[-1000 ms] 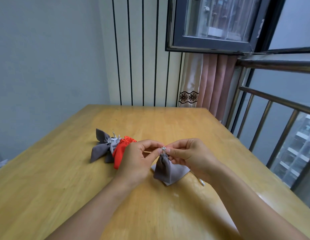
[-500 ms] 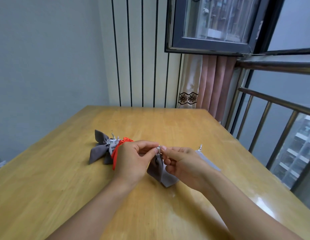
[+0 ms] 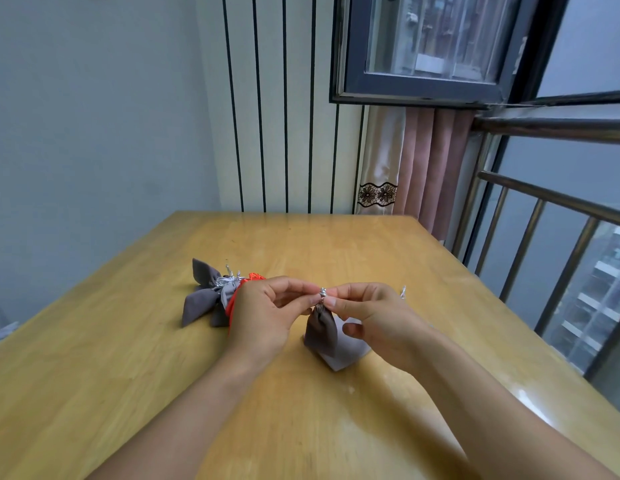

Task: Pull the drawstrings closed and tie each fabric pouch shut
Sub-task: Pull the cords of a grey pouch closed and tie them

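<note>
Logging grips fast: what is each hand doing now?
Left hand: pinches the silver cord atop the grey pouch.
Right hand: pinches the same cord.

We find no readable text, labels, brands, numbers or signs anywhere in the frame.
</note>
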The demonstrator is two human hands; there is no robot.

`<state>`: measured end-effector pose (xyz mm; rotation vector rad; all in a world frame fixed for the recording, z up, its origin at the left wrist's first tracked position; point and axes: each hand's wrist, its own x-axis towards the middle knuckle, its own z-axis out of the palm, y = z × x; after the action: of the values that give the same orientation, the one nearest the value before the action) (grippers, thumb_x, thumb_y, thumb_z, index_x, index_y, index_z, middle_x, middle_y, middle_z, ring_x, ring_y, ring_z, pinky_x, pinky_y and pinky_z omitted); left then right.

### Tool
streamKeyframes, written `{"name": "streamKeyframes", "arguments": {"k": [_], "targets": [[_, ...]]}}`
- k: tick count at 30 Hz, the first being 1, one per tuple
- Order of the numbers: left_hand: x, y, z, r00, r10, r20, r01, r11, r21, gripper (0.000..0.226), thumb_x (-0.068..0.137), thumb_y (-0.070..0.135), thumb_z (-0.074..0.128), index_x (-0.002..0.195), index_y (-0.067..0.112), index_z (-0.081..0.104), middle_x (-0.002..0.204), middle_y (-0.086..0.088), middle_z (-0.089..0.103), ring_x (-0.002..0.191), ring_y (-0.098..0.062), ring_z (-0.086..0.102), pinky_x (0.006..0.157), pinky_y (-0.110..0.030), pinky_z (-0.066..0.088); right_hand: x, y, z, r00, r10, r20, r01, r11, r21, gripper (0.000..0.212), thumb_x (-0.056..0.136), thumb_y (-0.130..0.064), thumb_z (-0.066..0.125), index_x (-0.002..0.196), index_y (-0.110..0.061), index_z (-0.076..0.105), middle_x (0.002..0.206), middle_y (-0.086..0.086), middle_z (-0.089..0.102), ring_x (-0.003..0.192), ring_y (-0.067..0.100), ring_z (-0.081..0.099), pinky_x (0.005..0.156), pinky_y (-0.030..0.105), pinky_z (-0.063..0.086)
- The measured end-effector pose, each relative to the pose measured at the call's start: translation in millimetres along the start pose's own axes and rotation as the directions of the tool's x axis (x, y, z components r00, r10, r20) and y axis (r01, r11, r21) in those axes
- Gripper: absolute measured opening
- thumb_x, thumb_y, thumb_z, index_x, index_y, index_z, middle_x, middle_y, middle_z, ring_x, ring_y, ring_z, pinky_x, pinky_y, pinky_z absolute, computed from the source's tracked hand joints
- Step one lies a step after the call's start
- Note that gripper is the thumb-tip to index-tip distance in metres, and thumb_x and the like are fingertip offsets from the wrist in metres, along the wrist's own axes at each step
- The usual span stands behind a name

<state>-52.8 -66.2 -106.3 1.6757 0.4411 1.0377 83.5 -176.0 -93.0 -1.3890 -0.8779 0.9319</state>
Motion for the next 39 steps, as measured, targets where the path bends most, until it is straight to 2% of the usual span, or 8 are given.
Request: {"name": "streamKeyframes", "arguments": {"k": [6,11,16,22,26,31,36,39], "targets": [[-2,1,-1,0.992,0.120,0.026,-0.122,0.989,0.087,0.016,0.078,0.003,0.077,0.086,0.017,0.079,0.080,0.005,0.077,0.077,-0.010,0.074,0.074,-0.021,0.056,-1,-1,-1,0.997,0.010,0.078,-0.017,0.996,0.085,0.014,0.094,-0.015,0.065,0.098,-0.008,0.077,0.090,0.007,0.069,0.079,0.013,0.054,0.067,0.023,0.040],[-2,2,-5,0.945,0.322,0.055,-0.325,0.915,0.240,0.018,0.074,0.004,0.081,0.090,0.014,0.080,0.085,0.007,0.077,0.081,-0.005,0.073,0.076,-0.024,0.057,-2,1,3,0.998,0.012,0.065,-0.018,0.996,0.088,0.021,0.094,-0.019,0.066,0.103,-0.002,0.074,0.084,0.005,0.064,0.072,0.011,0.053,0.062,0.021,0.042],[-1,3,-5,0.856,0.499,0.138,-0.513,0.784,0.349,0.019,0.072,0.002,0.082,0.088,0.012,0.080,0.085,0.015,0.073,0.080,0.004,0.070,0.073,-0.011,0.051,-2,-4,4,0.994,0.088,0.064,-0.097,0.982,0.162,0.024,0.092,-0.034,0.069,0.083,-0.011,0.069,0.072,0.002,0.049,0.067,0.014,0.044,0.058,0.022,0.039],[-1,-4,1,0.782,0.594,0.188,-0.613,0.680,0.403,0.012,0.078,0.002,0.077,0.088,0.009,0.079,0.087,0.004,0.076,0.083,-0.003,0.070,0.076,-0.022,0.055,-1,-3,3,0.971,0.227,0.070,-0.237,0.902,0.362,0.014,0.087,-0.017,0.072,0.076,-0.008,0.068,0.069,0.001,0.050,0.057,0.010,0.042,0.055,0.018,0.037],[-1,-2,7,0.834,0.550,0.047,-0.522,0.758,0.391,0.011,0.082,0.002,0.074,0.087,0.012,0.076,0.081,0.008,0.074,0.076,-0.002,0.069,0.071,-0.020,0.055,1,-4,8,0.971,0.220,0.088,-0.234,0.825,0.515,0.007,0.086,-0.011,0.070,0.083,-0.005,0.067,0.071,0.003,0.053,0.059,0.009,0.046,0.054,0.017,0.040],[-4,-8,20,0.972,0.215,-0.096,-0.199,0.968,0.155,0.015,0.094,0.008,0.061,0.089,0.023,0.062,0.080,0.007,0.070,0.079,-0.009,0.069,0.074,-0.026,0.056,-1,-4,14,0.987,0.162,0.018,-0.144,0.819,0.555,0.005,0.089,-0.007,0.067,0.086,-0.004,0.069,0.072,0.003,0.056,0.059,0.009,0.049,0.052,0.016,0.043],[-3,-11,24,0.983,0.114,-0.141,-0.106,0.992,0.063,0.013,0.097,0.010,0.056,0.090,0.021,0.058,0.085,-0.005,0.070,0.082,-0.017,0.069,0.076,-0.032,0.056,-2,-5,13,0.987,0.163,0.008,-0.136,0.795,0.591,0.005,0.089,-0.005,0.067,0.094,-0.002,0.067,0.082,0.008,0.064,0.064,0.011,0.058,0.056,0.017,0.049],[-2,-12,24,0.987,0.054,-0.149,-0.054,0.999,0.000,0.010,0.099,0.010,0.052,0.094,0.017,0.057,0.082,-0.004,0.070,0.078,-0.015,0.071,0.075,-0.030,0.057,-1,-3,14,0.991,0.128,-0.049,-0.083,0.847,0.525,0.007,0.090,-0.004,0.066,0.096,0.000,0.065,0.089,0.013,0.063,0.072,0.014,0.057,0.057,0.019,0.052]]}}
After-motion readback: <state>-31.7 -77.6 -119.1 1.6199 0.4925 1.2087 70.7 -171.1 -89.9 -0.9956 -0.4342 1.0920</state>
